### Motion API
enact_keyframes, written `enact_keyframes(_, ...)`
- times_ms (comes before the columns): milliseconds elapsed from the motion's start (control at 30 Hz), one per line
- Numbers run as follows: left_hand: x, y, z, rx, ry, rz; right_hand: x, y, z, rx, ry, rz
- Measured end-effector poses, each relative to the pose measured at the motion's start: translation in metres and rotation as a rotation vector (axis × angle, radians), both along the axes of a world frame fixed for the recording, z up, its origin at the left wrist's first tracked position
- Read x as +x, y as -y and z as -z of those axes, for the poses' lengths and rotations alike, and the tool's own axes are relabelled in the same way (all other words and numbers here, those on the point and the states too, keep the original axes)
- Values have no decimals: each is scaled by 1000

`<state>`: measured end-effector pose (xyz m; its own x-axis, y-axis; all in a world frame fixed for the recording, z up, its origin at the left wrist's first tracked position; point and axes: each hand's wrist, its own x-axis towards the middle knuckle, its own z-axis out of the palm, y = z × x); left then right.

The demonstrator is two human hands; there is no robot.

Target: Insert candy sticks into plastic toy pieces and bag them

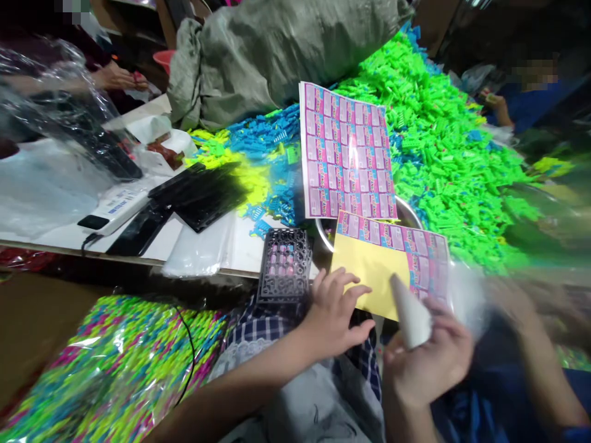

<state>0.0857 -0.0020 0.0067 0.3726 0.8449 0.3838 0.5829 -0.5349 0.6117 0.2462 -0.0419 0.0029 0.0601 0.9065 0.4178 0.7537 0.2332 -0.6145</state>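
Observation:
My left hand (339, 311) is open, fingers spread, at the lower left edge of a yellow backing sheet (369, 271). Pink and purple printed stickers (427, 255) still cover that sheet's top and right side. Closed around a curled white piece of paper (412, 317), my right hand (431, 360) is over the sheet's lower right. Whether the curl is joined to the sheet I cannot tell. Behind it, a full sheet of printed stickers (346, 154) leans over a metal bowl (410, 212). Black perforated plastic trays (284, 264) sit left of my left hand.
Green plastic pieces (443, 147) are heaped behind, with blue pieces (265, 135) beside them under a grey sack (277, 55). A white device (115, 209) and clear bags (198, 246) lie left. Bagged colourful pieces (115, 363) are below. A co-worker's blurred arm (535, 332) is close right.

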Motion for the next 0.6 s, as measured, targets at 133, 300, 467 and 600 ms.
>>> enact_keyframes(133, -10, 22, 11, -73, 107, -46, -65, 7, 4, 103, -503, 205)
enact_keyframes(300, -25, 27, 30, -50, 137, -123, -89, -2, 3, 19, -706, 133)
enact_keyframes(467, -37, 29, 38, 25, 184, -256, -99, -2, 5, -66, -814, -93)
enact_keyframes(600, -50, 27, 38, 25, 315, -440, -104, 0, 3, -150, -761, -141)
